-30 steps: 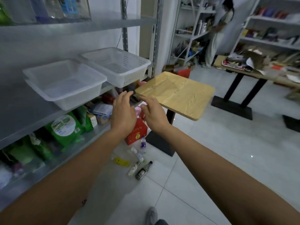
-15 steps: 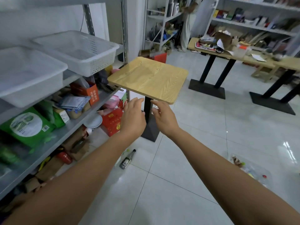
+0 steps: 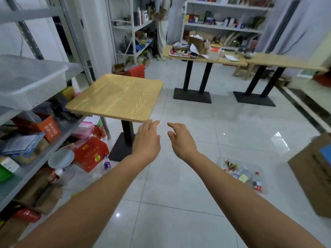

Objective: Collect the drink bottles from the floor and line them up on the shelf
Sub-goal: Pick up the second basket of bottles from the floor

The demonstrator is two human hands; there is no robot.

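Both my hands reach out in front of me over the tiled floor, empty. My left hand [image 3: 147,138] has relaxed, nearly straight fingers; my right hand [image 3: 181,139] has loosely bent fingers. A small clear bottle with a purple label [image 3: 107,162] stands on the floor at the left, beside a red box [image 3: 90,154]. At the right, a red-capped bottle [image 3: 257,182] lies among several bottles and wrappers on a clear plastic sheet [image 3: 240,173]. The grey metal shelf [image 3: 46,154] runs along the left.
A small wooden table [image 3: 116,97] on a black pedestal stands just beyond my hands. A white basket [image 3: 28,81] sits on the shelf. Two more tables [image 3: 232,61] and a cardboard box [image 3: 315,176] are to the right. A person [image 3: 163,27] stands at the far shelves.
The view has swung right, away from the shelf, bringing the bottle pile at the right into fuller sight. My hands have spread slightly apart and stay empty.
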